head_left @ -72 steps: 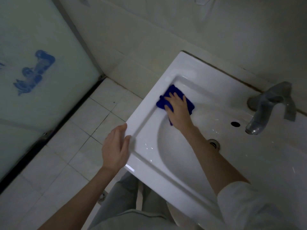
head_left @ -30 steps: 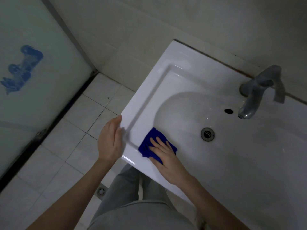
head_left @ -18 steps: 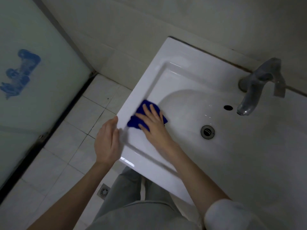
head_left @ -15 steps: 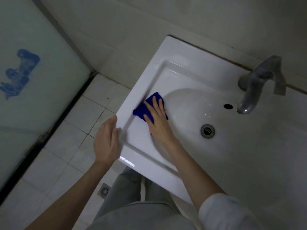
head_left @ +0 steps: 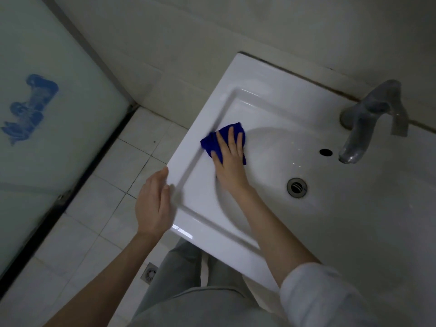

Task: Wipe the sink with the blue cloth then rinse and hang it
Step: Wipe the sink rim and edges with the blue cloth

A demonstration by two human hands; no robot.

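We are pressing our right hand [head_left: 230, 159] flat on the blue cloth [head_left: 210, 143], with the fingers straight and slightly spread over it and not curled round it. The cloth is lying bunched on the sink [head_left: 259, 76], on the flat ledge at the left of the bowl, just where the ledge is starting to dip into the bowl. Part of the cloth is showing to the left of and beyond our fingertips, and a thin strip is showing at the right of the hand.

We are resting our left hand [head_left: 154, 204] against the sink's left edge, close to its near left corner. The fingers are straight and together, holding nothing, and the thumb side is lying along the rim. The two hands are near each other but apart.

Further right in the bowl the drain [head_left: 296, 187] is sitting open, and beyond it the overflow hole [head_left: 325, 152] is showing just left of the spout of the grey faucet [head_left: 363, 123], which is standing at the far right against the wall [head_left: 212, 31]. No water is showing under the spout.

On our right arm a pale sleeve [head_left: 318, 293] is sitting pushed up the forearm. Below the sink's near edge we are seeing our grey trousers [head_left: 188, 291], a small floor drain [head_left: 149, 272] and white floor tiles [head_left: 113, 185]. At the left a frosted glass door [head_left: 59, 149] is carrying a blue sticker [head_left: 30, 107].
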